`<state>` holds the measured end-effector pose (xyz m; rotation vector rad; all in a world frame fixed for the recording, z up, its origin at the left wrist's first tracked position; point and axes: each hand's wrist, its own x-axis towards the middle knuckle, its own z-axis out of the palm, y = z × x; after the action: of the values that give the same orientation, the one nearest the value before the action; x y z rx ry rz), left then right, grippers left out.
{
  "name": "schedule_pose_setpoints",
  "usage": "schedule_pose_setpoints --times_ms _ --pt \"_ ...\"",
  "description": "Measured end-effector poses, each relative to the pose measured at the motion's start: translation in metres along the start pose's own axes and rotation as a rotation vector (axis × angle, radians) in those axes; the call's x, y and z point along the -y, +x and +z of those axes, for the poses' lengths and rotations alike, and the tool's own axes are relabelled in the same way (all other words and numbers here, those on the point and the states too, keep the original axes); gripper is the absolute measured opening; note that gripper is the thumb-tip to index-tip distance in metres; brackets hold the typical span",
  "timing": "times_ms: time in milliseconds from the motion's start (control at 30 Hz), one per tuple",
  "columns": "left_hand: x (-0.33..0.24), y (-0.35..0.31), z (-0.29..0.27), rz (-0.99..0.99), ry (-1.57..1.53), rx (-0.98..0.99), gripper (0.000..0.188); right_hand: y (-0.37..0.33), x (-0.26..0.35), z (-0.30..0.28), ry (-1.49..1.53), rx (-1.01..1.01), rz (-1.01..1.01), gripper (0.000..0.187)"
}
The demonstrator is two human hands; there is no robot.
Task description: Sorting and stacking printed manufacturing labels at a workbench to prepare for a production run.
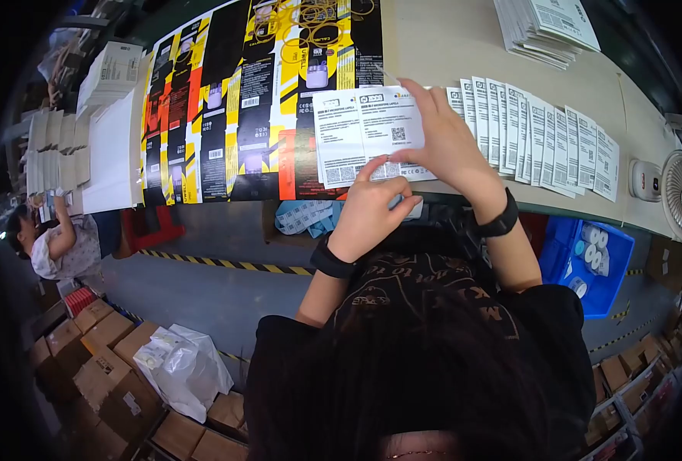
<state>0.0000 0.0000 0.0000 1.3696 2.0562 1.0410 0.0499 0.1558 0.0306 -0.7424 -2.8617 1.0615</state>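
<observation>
A white printed card (345,138) with black text and a square code lies in front of me, over the table's near edge. My right hand (460,150) grips its right end, the index finger at the top edge and the thumb near the bottom. Just below, my left hand (375,215) has curled fingers, its index fingertip at the card's lower edge beside the right thumb. Whether the left fingers pinch anything is hidden. A thin pale strand (388,74) shows by the right index finger; I cannot tell what it is. Both wrists wear black bands.
Yellow rubber bands (314,31) lie on printed sheets (260,100). Similar white cards fan out in a row (540,138) at right, with a stack (548,31) behind. A small fan (679,196) stands far right. Below are a blue bin (610,280) and cartons (110,376); another person (68,246) is left.
</observation>
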Motion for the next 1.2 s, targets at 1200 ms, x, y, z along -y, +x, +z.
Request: schedule_pose_setpoints --times_ms 1200 --pt "-0.048 0.006 0.018 0.478 0.063 -0.104 0.013 -0.021 -0.006 -0.026 0.067 -0.083 -0.662 0.048"
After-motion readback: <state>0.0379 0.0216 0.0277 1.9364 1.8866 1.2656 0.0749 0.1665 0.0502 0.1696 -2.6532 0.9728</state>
